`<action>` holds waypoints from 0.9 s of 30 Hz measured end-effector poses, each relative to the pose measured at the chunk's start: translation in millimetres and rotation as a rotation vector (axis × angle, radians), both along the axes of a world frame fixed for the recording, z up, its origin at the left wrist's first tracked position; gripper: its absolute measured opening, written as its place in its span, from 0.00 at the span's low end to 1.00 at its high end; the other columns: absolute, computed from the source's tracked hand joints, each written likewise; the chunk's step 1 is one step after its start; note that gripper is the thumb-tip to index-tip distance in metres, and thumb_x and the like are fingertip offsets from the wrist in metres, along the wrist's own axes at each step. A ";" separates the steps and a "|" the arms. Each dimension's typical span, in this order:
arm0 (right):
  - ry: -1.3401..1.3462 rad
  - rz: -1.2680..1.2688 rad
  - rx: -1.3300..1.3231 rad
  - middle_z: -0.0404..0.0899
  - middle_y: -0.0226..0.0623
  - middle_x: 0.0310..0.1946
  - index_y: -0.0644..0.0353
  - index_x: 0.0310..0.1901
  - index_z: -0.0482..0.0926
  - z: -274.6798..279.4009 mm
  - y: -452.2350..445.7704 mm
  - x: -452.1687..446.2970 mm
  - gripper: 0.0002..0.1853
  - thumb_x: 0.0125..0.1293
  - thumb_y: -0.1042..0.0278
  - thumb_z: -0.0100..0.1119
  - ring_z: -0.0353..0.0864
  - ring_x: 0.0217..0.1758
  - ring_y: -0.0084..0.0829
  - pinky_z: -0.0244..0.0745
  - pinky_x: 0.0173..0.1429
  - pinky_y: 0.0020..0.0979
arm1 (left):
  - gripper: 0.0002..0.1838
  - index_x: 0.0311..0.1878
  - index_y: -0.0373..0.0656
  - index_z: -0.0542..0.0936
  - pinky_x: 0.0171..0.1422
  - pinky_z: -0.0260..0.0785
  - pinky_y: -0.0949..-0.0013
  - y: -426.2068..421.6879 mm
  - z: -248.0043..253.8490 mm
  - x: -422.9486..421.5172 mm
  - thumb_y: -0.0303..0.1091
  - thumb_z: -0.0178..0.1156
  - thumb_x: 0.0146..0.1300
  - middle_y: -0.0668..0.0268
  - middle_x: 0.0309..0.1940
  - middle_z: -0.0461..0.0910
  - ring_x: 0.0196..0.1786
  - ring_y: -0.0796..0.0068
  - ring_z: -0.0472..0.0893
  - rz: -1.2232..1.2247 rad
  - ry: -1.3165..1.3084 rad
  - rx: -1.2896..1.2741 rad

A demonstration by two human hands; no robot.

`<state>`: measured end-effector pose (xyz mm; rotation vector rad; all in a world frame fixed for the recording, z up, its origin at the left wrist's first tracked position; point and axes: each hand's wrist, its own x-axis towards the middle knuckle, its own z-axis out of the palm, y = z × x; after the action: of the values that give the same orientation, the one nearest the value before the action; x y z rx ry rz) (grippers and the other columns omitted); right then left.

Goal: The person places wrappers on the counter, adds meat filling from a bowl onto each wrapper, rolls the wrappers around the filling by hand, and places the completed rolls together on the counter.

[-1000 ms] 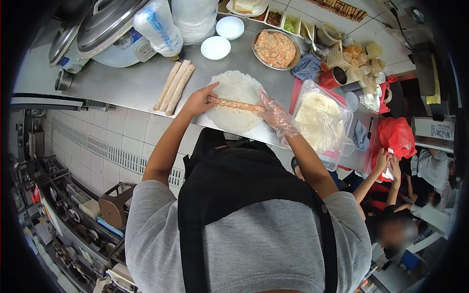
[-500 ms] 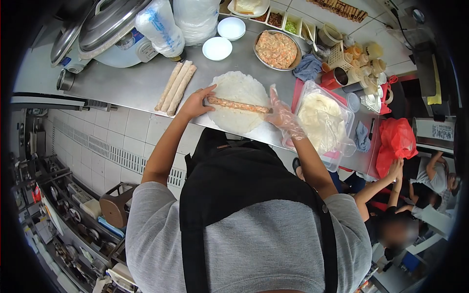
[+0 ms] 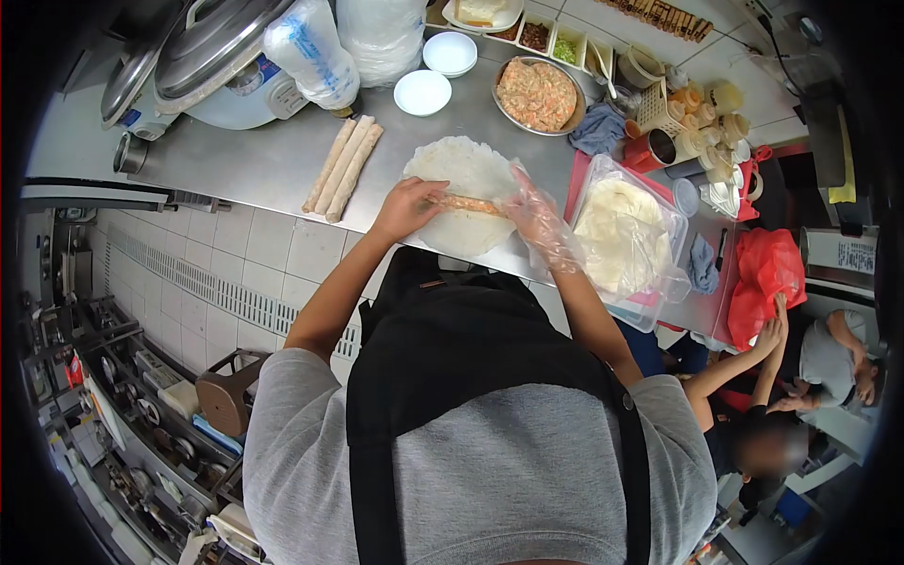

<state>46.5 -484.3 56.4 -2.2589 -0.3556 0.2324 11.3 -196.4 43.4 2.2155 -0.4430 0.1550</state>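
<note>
A round, thin, whitish wrapper [image 3: 459, 158] lies flat on the steel counter in front of me. Across its middle runs a strip of pinkish minced filling [image 3: 474, 204]. At the strip's left end, my bare left hand [image 3: 414, 207] has its fingers closed on the wrapper's side. My right hand [image 3: 539, 224], in a clear plastic glove, pinches at the opposite side, by the strip's right end. Both hands hide the strip's ends, so whether the wrapper's edges are folded there is unclear. Left of the wrapper lie three finished-looking rolls [image 3: 342, 168] side by side.
A metal bowl of minced filling [image 3: 539, 94] stands behind, beside a blue cloth [image 3: 597, 130]. To the right, a clear tray [image 3: 674, 231] holds stacked wrappers under plastic. White bowls [image 3: 423, 93] and large lidded cookers [image 3: 221, 56] stand at the back left. Another person's hands [image 3: 774, 325] touch a red bag [image 3: 765, 273].
My left hand has moved right, and my right hand slightly left, onto the filling strip's ends, covering more of it. The other person's hands have shifted slightly at the red bag.
</note>
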 end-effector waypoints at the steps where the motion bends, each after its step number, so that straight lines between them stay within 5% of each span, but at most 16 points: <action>1: -0.041 0.030 0.087 0.84 0.38 0.35 0.48 0.72 0.66 5.6 6.9 -3.0 0.35 0.61 0.72 0.61 0.83 0.41 0.34 0.77 0.52 0.38 | 0.26 0.57 0.46 0.82 0.53 0.73 0.63 -3.9 0.0 -0.2 0.28 0.73 0.51 0.66 0.38 0.87 0.43 0.64 0.81 -0.017 0.011 0.020; 7: -0.229 0.260 -0.092 0.83 0.41 0.38 0.49 0.70 0.70 -32.7 16.1 9.2 0.35 0.58 0.70 0.64 0.81 0.46 0.41 0.73 0.57 0.40 | 0.27 0.56 0.48 0.82 0.53 0.74 0.62 -8.1 2.9 -2.8 0.29 0.73 0.49 0.67 0.36 0.85 0.44 0.64 0.81 -0.039 -0.035 -0.016; 11: -0.044 0.164 -0.200 0.82 0.44 0.44 0.51 0.71 0.67 -14.0 19.7 3.2 0.38 0.56 0.68 0.66 0.80 0.49 0.45 0.70 0.61 0.44 | 0.27 0.56 0.48 0.82 0.53 0.74 0.62 -2.2 0.6 -8.4 0.29 0.73 0.49 0.67 0.36 0.85 0.44 0.63 0.82 -0.026 -0.023 0.005; 16: -0.164 0.281 -0.222 0.82 0.41 0.52 0.52 0.75 0.58 -33.3 30.1 0.9 0.45 0.56 0.66 0.69 0.78 0.55 0.45 0.69 0.63 0.46 | 0.28 0.58 0.50 0.81 0.53 0.75 0.62 -8.6 -7.8 -20.0 0.32 0.74 0.50 0.67 0.39 0.85 0.46 0.62 0.83 -0.113 0.029 0.073; 26: -0.188 0.267 -0.242 0.82 0.39 0.55 0.52 0.75 0.58 -45.1 -14.8 2.9 0.43 0.60 0.64 0.68 0.77 0.58 0.47 0.70 0.65 0.44 | 0.31 0.60 0.54 0.79 0.51 0.77 0.63 -4.5 -11.8 -40.0 0.36 0.74 0.50 0.68 0.41 0.85 0.44 0.62 0.83 -0.124 0.146 0.108; 27: -0.247 0.251 -0.224 0.81 0.47 0.51 0.50 0.76 0.57 -43.4 -15.0 2.5 0.45 0.58 0.65 0.69 0.78 0.55 0.51 0.72 0.62 0.46 | 0.31 0.61 0.54 0.78 0.51 0.77 0.63 -2.5 -12.4 -40.2 0.37 0.74 0.50 0.68 0.41 0.85 0.45 0.62 0.83 -0.145 0.134 0.122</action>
<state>49.0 -499.3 13.0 -2.4681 -0.7798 0.1269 -29.0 -198.8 30.9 2.2860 -0.5490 -0.1005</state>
